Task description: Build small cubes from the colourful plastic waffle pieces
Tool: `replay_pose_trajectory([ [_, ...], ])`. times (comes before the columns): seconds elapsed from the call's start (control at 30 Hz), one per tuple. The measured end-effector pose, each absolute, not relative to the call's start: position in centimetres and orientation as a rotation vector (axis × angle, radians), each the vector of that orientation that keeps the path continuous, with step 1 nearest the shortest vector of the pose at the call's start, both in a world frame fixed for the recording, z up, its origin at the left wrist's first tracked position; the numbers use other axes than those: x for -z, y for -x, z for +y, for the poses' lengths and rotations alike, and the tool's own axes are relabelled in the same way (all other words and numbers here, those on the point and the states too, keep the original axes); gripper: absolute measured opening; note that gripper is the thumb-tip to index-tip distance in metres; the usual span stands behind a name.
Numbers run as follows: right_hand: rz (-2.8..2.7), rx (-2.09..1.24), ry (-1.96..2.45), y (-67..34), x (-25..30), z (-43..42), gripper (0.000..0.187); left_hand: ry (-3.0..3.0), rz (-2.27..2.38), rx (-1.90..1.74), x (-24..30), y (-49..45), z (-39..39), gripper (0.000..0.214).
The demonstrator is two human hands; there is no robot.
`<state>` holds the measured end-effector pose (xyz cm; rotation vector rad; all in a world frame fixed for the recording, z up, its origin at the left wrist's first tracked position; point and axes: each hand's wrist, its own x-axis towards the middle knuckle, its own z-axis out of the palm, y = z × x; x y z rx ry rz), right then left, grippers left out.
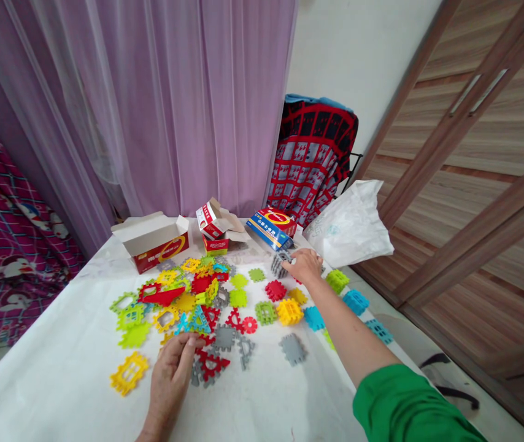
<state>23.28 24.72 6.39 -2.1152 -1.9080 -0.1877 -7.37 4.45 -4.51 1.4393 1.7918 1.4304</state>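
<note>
At the back of the table, my right hand (305,265) closes around a small block of grey interlocking building pieces (279,264); its far fingers are partly hidden. My left hand (172,368) rests at the near edge of a loose pile of toothed plastic pieces, thumb and fingers loosely bent and slightly apart. Its fingertips lie beside red pieces (211,365) and a blue triangular piece (198,319), with nothing visibly held. A yellow window-shaped piece (129,373) lies left of that hand. Between the hands are a flat grey square (292,348) and a yellow block (289,312).
Blue pieces (356,301) and a green block (337,280) lie along the right edge. Behind the pile stand an opened red-and-white box (158,245), another open carton (216,227) and a blue-and-red box (271,228). A white plastic bag (349,227) sits at the back right corner.
</note>
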Motion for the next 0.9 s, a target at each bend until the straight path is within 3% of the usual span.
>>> replay_pose_trajectory([
  [0.9,-1.968,0.129,2.170,-23.5,-6.1,25.2,0.042,-1.428,1.775,-1.428,5.2,7.6,4.5,0.046],
])
